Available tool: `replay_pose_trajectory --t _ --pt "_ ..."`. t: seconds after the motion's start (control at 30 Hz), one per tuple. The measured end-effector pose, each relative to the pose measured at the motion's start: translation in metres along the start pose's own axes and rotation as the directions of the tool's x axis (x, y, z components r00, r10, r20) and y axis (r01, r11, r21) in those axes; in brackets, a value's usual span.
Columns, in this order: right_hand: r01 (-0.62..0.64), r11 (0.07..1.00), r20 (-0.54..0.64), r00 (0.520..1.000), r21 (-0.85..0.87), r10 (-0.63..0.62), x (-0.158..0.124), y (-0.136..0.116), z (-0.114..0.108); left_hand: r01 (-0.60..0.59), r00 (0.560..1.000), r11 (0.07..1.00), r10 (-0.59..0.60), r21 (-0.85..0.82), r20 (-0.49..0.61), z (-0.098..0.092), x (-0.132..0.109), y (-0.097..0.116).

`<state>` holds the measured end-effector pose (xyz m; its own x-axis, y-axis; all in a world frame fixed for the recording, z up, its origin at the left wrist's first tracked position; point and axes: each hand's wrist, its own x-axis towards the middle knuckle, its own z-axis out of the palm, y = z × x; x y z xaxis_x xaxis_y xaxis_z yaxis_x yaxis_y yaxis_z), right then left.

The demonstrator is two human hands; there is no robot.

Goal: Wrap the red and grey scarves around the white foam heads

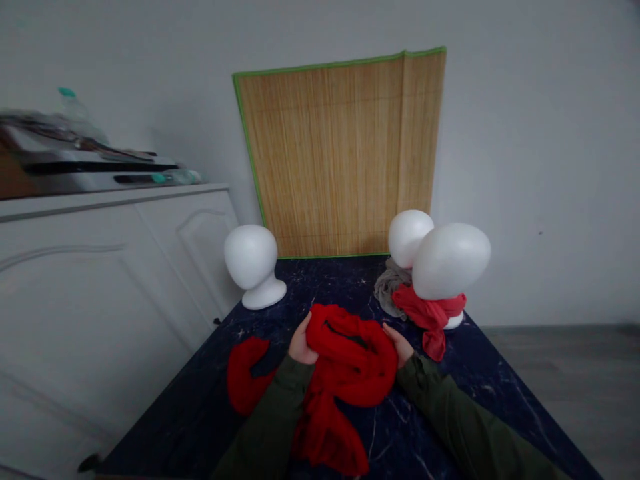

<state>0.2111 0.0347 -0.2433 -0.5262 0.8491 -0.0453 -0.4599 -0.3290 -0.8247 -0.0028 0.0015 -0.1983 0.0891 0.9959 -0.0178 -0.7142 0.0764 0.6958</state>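
Observation:
A bright red scarf (365, 387) is gathered in a loose ring on the dark marbled table, one part trailing toward me and another curving out on the left. My left hand (303, 343) grips the ring's left side. On its right side, my right hand (399, 344) holds the edge, fingers partly behind the fabric. At the left stands a bare white foam head (251, 257). Two more foam heads stand at the right: the nearer one (450, 260) has a coral-red scarf (430, 313) around its neck, and the farther one (409, 238) has a grey scarf (389, 287) at its base.
The dark blue marbled table (330, 277) meets the wall, where a bamboo mat (340, 160) with green edging hangs. Along the left runs a white cabinet (100, 280), with plastic bottles and other items on top. Grey floor (575, 367) shows at the right.

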Motion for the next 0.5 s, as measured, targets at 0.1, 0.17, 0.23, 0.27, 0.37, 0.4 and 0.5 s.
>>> replay_pose_trajectory --t 0.1,0.17,0.23,0.27,0.37,0.4,0.5 --pt "0.118 0.97 0.077 0.992 -0.213 -0.104 -0.009 0.011 0.012 0.099 0.994 0.995 -0.097 -0.03 0.046 -0.001 -0.008 0.006" --pt "0.25 0.846 0.142 0.968 -0.47 -0.207 -0.015 0.02 0.021 0.105 0.992 0.994 -0.104 -0.023 0.065 0.004 -0.013 0.005" --pt "0.267 0.64 0.152 0.961 -0.72 -0.23 -0.021 0.031 0.031 0.014 0.999 1.0 -0.014 0.014 0.047 0.011 -0.015 0.001" --pt "0.23 0.539 0.127 0.967 -0.81 -0.222 -0.023 0.036 0.036 -0.056 0.998 0.996 0.054 0.069 0.031 0.014 -0.014 -0.001" --pt "0.129 0.485 0.055 0.985 -0.865 -0.165 -0.023 0.046 0.042 -0.208 0.953 0.81 0.294 0.548 -0.073 0.008 -0.006 0.005" --pt "0.114 0.598 0.035 0.989 -0.793 -0.141 -0.021 0.047 0.041 -0.171 0.925 0.656 0.363 0.735 -0.109 0.001 -0.002 0.011" --pt "0.065 0.935 -0.038 0.996 -0.349 -0.084 -0.012 0.041 0.029 0.079 0.849 0.264 0.487 0.961 -0.204 -0.036 0.008 0.044"
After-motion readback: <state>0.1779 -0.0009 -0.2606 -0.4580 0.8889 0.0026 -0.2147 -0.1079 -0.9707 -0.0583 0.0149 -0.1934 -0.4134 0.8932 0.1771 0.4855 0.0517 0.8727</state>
